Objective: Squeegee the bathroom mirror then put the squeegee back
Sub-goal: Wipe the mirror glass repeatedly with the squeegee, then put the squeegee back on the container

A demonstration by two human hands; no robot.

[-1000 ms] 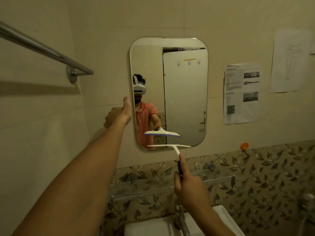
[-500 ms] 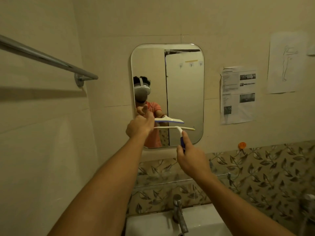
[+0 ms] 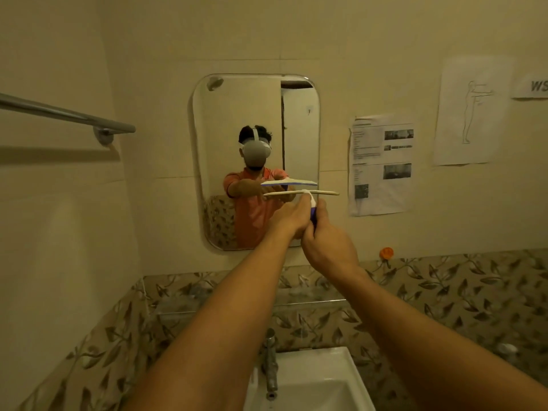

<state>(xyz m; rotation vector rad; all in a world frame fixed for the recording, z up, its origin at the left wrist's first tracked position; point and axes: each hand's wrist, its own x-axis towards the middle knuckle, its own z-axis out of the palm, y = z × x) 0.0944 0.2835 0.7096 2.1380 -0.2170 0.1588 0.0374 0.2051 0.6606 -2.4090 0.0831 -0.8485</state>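
Observation:
A rounded rectangular mirror (image 3: pixel 237 114) hangs on the beige tiled wall. The squeegee (image 3: pixel 284 193) has a white blade and a blue handle; its blade lies level against the lower right part of the glass. My right hand (image 3: pixel 329 247) grips the blue handle from below. My left hand (image 3: pixel 292 218) is pressed against the handle's left side, just under the blade, its fingers curled there. The mirror reflects both arms and the blade.
A steel towel bar (image 3: pixel 68 115) juts from the left wall. Printed sheets (image 3: pixel 381 164) are stuck right of the mirror, an orange hook (image 3: pixel 386 252) below them. A glass shelf (image 3: pixel 296 298), a tap (image 3: pixel 270 363) and a white basin (image 3: pixel 326 381) lie beneath my arms.
My left hand left the mirror's left edge and came across to join my right hand at the squeegee handle. The blade rose from the mirror's bottom edge to higher on the glass.

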